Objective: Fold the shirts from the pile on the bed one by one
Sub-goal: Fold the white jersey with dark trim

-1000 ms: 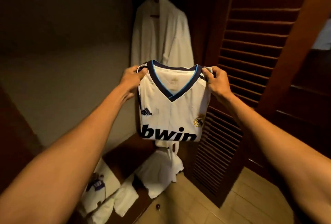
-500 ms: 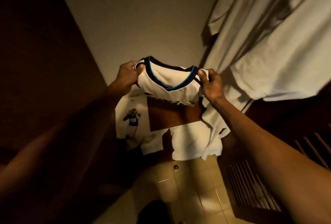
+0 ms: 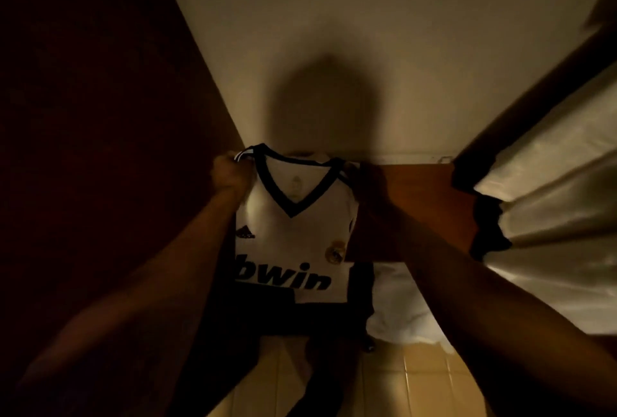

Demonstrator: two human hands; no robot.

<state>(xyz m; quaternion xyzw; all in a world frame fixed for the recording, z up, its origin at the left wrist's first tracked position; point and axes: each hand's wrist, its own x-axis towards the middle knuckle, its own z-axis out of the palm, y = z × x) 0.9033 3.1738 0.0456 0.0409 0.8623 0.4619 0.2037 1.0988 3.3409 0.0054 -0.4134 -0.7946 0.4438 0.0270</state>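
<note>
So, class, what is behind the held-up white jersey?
Around the white jersey show a cream wall above, a brown wooden surface and white cloth beside it; whatever lies directly behind it is covered.

The light is dim and amber. The wall is brightest, with a broad soft shadow at its middle, so the light comes from behind the camera. The shirt catches light and its print reads, slightly soft. The left hand is faintly lit; the right hand is nearly a silhouette. The far left sinks to black. The cloth at right is smeared by blur. Straight edges lean near the borders.
</note>
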